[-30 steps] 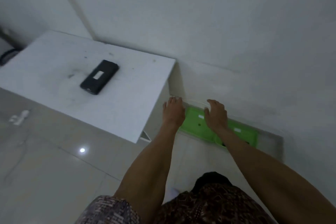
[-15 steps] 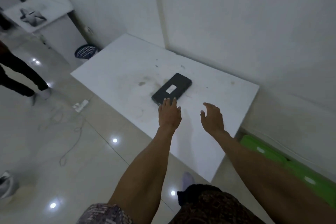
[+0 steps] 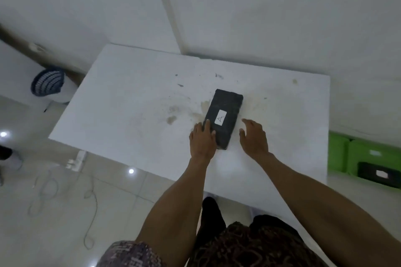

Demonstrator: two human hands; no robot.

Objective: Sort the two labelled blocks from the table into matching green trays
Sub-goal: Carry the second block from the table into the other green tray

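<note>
**Hands at the block marked A; one block already in a tray**

Against the frame half a second earlier, both hands have closed in on the black block (image 3: 224, 120). Then they hovered short of it; now the left hand (image 3: 202, 140) lies flat on its near left edge, fingers spread and touching. The right hand (image 3: 252, 136) is spread and unclenched just beside the block's right side, holding nothing; contact cannot be confirmed. The block lies in the same spot on the white table (image 3: 130, 104), its label reading A.

The view has also swung right: two green trays (image 3: 338, 151) now show on the floor past the table's right edge. The right-hand tray holds a second black block (image 3: 378, 174); its white label is blurred and unreadable. Both trays are cut off by the frame edge and partly hidden by the table. A blue basket (image 3: 47, 81) sits far left.
</note>
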